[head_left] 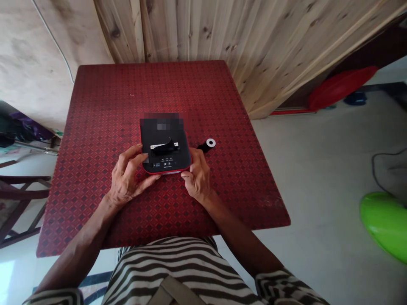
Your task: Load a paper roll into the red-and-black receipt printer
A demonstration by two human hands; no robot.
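Striped shirt closest, right under the head view, and now up to the table! The black device, red-edged, sits near the table's front, between my hands. My left hand is spread, fingertips at its left side, thumb along the near edge; my right hand has closed on the near right corner. Just beside those right fingers: a black piece with a white ring end!

Homelike room, wood-plank wall, red patterned table, wooden chair
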